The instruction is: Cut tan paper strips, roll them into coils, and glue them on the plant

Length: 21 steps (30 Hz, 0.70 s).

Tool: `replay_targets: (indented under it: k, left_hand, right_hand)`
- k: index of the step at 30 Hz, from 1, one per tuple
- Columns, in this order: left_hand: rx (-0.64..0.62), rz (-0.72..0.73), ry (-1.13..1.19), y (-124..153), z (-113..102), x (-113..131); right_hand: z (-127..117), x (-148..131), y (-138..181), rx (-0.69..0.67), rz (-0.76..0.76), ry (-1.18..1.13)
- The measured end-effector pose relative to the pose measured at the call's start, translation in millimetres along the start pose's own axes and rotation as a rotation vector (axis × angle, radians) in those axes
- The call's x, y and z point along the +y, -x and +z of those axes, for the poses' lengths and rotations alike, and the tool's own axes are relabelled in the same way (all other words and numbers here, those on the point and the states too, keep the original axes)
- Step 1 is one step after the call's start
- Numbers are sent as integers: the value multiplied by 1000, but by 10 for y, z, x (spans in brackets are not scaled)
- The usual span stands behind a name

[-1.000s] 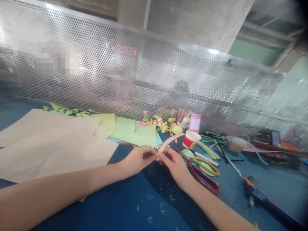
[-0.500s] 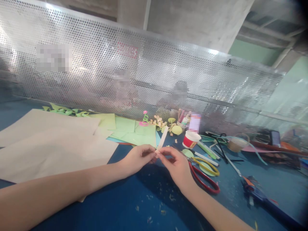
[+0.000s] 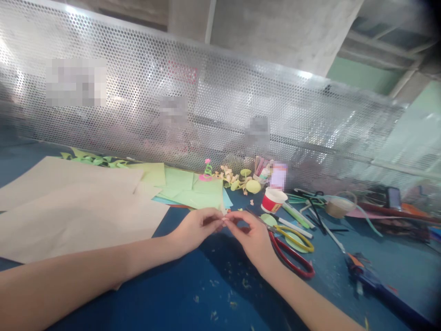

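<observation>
My left hand [image 3: 199, 228] and my right hand [image 3: 251, 235] meet fingertip to fingertip above the blue table [image 3: 179, 294]. Both are closed in a pinch on a pale paper strip [image 3: 223, 212]; only a short end of it shows above the fingers. Just right of my right hand lie scissors with one yellow and one red handle [image 3: 292, 257]. Pale green paper circles [image 3: 269, 219] are under and beside the scissors. A white marker [image 3: 292, 226] lies close by.
Large beige sheets [image 3: 79, 207] cover the left, with green paper sheets [image 3: 193, 191] behind. A red and white paper cup [image 3: 273, 201] stands beyond the scissors. At right lies a blue glue gun [image 3: 375, 287]. A perforated metal screen [image 3: 206, 105] closes off the back.
The strip stood up long and slanted above my fingers before; now only a short end shows. My hands have stayed almost in the same place.
</observation>
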<state>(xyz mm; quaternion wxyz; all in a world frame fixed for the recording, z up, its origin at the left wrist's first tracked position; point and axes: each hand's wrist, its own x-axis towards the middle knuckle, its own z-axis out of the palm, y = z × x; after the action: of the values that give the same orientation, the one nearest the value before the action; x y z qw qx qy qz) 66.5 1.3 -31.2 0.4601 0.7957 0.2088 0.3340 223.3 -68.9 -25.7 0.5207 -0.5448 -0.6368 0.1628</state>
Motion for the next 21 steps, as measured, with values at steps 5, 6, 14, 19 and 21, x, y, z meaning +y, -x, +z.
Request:
replay_targets:
  k: [5, 6, 14, 19, 21]
  left_hand:
    - [22, 6, -23, 11, -1, 17]
    - [25, 9, -22, 13, 0, 23]
    - [127, 26, -24, -14, 4, 1]
    - [153, 30, -2, -21, 9, 13]
    - [101, 28, 64, -15, 14, 35]
  right_hand:
    - [-3, 15, -13, -17, -17, -12]
    - [-4, 16, -16, -22, -21, -14]
    - [-7, -65, -25, -35, 1, -69]
    - [2, -89, -26, -24, 84, -135]
    - [8, -77, -29, -22, 113, -174]
